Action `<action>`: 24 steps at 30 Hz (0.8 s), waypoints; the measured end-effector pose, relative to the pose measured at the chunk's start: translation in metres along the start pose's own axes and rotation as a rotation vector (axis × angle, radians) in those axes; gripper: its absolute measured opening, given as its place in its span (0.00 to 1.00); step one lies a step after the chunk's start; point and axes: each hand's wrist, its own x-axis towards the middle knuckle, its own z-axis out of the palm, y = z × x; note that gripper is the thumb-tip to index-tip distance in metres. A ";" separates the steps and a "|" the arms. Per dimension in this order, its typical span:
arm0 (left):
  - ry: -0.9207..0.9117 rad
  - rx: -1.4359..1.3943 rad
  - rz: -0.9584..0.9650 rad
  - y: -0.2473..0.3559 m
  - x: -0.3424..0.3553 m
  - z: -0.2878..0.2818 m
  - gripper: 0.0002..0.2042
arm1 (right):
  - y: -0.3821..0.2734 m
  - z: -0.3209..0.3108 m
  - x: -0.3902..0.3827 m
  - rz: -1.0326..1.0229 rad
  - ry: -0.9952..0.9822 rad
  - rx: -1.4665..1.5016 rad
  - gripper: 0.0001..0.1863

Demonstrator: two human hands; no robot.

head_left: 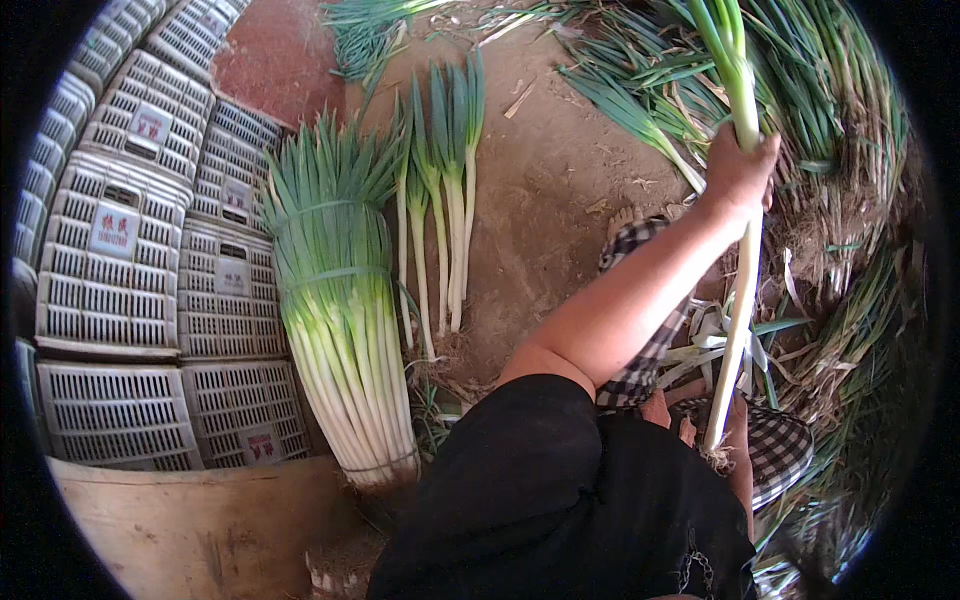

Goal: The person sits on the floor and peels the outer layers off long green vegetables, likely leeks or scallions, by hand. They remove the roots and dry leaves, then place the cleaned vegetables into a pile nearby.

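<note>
My left hand [742,172], at the end of the bare forearm that crosses to the right, is closed round the upper shaft of a long green onion [742,290]. The stalk hangs nearly upright, green leaves rising out of view and its rooted white end low by my lap. Beside that root end is my right hand [737,425], partly hidden behind the stalk, so its grip is unclear. Peeled pale leaves [700,350] lie close by. To the left rests a thick bundle of green onions [345,330], tied with bands, and several loose green onions [450,200] beside it.
White slatted plastic crates [110,250] are stacked along the left. A pale curved board [190,510] sits below them. Heaped untrimmed green onions [840,110] cover the right side, above brown dirt ground [530,170]. Checkered cloth [785,450] covers my legs.
</note>
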 end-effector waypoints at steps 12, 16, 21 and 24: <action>0.351 0.778 -0.088 0.084 0.030 -0.256 0.17 | -0.085 -0.005 -0.004 -0.216 0.048 -0.459 0.14; 0.352 1.630 -0.083 0.055 0.014 -0.353 0.26 | -0.096 -0.038 -0.003 -0.326 0.109 -0.594 0.15; -0.096 1.604 -0.332 0.022 0.029 -0.264 0.16 | -0.121 -0.101 -0.031 -0.219 0.356 -0.523 0.15; -0.485 1.647 -0.251 0.008 0.028 -0.160 0.14 | -0.092 -0.142 -0.031 -0.306 0.680 -0.383 0.15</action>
